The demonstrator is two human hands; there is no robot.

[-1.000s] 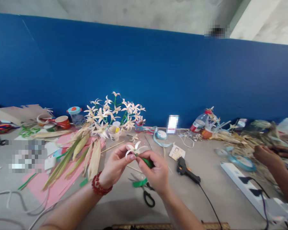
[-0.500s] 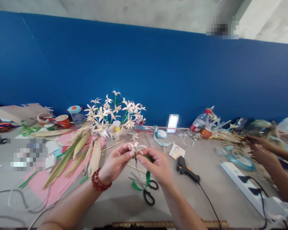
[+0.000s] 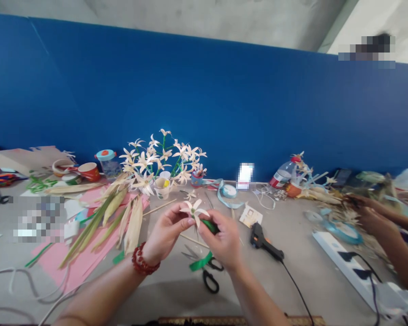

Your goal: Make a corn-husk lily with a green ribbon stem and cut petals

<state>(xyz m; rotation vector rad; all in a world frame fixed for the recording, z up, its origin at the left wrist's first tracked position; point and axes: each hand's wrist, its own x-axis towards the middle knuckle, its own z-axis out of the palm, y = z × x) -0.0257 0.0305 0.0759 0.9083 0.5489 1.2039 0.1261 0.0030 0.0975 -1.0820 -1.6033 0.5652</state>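
Petals (image 3: 200, 211) fan out between the person's two bare hands, pale and narrow, on a single flower (image 3: 193, 212) held up over the middle of the surface (image 3: 302, 253). The left hand (image 3: 170, 231), with a red beaded bracelet (image 3: 143, 260) at its wrist, has its thumb and fingers pinching the flower low, where the petals meet. The right hand (image 3: 225, 235) is curled closed around green tape (image 3: 211, 225), thumb and fingers pressed on it just beside the flower; whether those fingertips also touch the stem I can't tell from here.

A loose green strip (image 3: 200, 262) shows below the right hand, in front of black-handled scissors (image 3: 211, 281), whose handles lie toward the near edge. Toward the far edge, by the blue partition (image 3: 204, 90), a big bunch of similar white blooms (image 3: 146, 160) stands in and around a paper cup (image 3: 162, 192), and one small loose bloom (image 3: 190, 195) lies just to its right.

On the left part of the surface, dried husks (image 3: 134, 222) and long green leaves (image 3: 88, 231) lie across pink paper (image 3: 54, 267). To the right of the hands rests a black glue gun (image 3: 265, 243), its cord running down to the near edge. Farther right is a white power strip (image 3: 336, 253), and beyond it another person's hands (image 3: 377, 222) are busy among some straw-like scraps.
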